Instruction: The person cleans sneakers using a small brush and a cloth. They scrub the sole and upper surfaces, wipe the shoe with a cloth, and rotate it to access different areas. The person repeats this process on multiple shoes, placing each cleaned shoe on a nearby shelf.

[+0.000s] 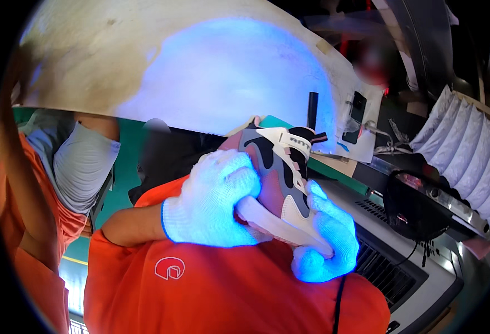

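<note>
A sneaker point(271, 189) is held close against the front of my orange shirt. Its upper mixes dusty pink, grey, black and cream, and its thick white sole point(275, 224) faces toward me. My left hand point(214, 197), in a white knit glove, grips the shoe along its side by the sole. At the toe end, my right hand point(331, 234), gloved the same way, curls around the front of the shoe. Both gloves glow blue under the light. The ankle collar and a black pull loop point(318, 137) point away from me, toward the table.
Beyond the shoe lies a pale worktable point(228, 72) with a round patch of blue light. A black tube point(312, 110) and a phone point(358, 108) are near its right end. A black fan-like unit point(415, 203) and white ribbed duct point(467, 156) stand right. Another person point(38, 206) is at left.
</note>
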The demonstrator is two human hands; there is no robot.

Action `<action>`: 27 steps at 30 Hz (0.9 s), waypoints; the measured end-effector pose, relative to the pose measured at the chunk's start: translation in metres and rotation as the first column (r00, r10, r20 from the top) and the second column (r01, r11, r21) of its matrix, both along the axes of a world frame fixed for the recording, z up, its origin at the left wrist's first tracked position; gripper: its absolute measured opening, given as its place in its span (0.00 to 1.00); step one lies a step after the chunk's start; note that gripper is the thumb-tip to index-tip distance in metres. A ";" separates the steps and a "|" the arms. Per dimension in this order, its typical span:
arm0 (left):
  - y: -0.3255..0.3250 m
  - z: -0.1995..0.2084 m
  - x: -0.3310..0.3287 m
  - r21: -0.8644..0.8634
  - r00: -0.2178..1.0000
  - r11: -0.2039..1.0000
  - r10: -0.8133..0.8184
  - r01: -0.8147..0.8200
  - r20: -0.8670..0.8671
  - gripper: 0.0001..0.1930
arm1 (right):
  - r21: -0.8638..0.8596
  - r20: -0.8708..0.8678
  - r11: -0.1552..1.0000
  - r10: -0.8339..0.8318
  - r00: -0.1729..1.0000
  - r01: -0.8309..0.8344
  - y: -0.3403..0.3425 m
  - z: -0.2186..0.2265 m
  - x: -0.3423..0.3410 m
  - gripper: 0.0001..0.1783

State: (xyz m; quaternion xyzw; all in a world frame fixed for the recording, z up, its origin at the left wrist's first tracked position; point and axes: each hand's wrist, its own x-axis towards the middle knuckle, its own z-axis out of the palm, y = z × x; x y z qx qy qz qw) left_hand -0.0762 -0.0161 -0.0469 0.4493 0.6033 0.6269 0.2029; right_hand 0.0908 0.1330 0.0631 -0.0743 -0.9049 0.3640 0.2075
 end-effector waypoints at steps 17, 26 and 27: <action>0.083 0.037 -0.007 0.005 0.960 0.961 -0.276 0.276 0.037 0.22 | -0.254 -0.280 0.952 0.099 0.955 -0.173 0.064 -0.041 0.036 0.20; 0.129 0.029 -0.009 -0.478 0.812 0.859 -0.404 0.180 -0.420 0.21 | -0.419 0.043 0.907 0.062 0.997 -0.039 0.120 -0.132 0.007 0.39; 0.134 0.031 -0.008 -0.532 0.787 0.827 -0.448 0.182 -0.425 0.21 | -0.396 -0.134 0.914 0.031 0.991 -0.082 0.125 -0.151 0.015 0.41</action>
